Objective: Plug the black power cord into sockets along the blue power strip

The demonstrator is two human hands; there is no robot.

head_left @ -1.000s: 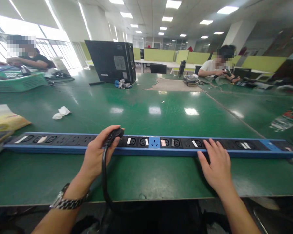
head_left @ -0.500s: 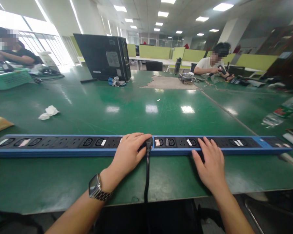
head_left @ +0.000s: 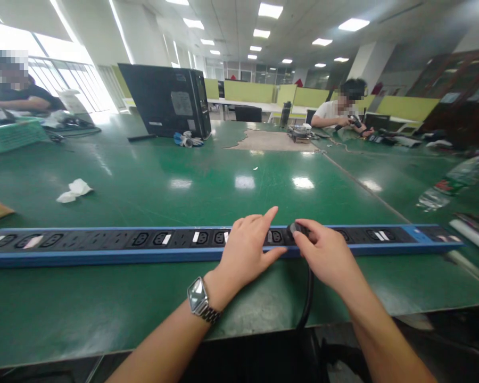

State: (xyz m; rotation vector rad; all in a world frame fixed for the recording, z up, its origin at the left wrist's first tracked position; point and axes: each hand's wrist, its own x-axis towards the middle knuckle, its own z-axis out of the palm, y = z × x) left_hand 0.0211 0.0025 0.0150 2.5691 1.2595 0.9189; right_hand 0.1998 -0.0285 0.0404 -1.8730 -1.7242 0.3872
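A long blue power strip (head_left: pixel 104 257) with a black socket face runs across the green table in front of me. My right hand (head_left: pixel 327 247) pinches a black power plug (head_left: pixel 292 230) over the right half of the strip. The plug's cord (head_left: pixel 309 298) hangs down past the table's front edge. Whether its prongs sit in a socket is hidden. To the left, my left hand (head_left: pixel 249 244) rests on the strip, thumb and fingers spread, holding nothing. It covers some of the sockets; a watch (head_left: pixel 199 298) is on that wrist.
Behind the strip lie a crumpled tissue (head_left: pixel 75 190) and, at right, a plastic bottle (head_left: pixel 451 183). A black computer case (head_left: pixel 165 101) stands farther back with gloves (head_left: pixel 188 139) beside it. Two people sit across the table, near a green basket (head_left: pixel 16 133) and some tools.
The plug has passed from my left hand to my right and moved rightward along the strip. My left hand has opened and slid right. The right hand has closed.
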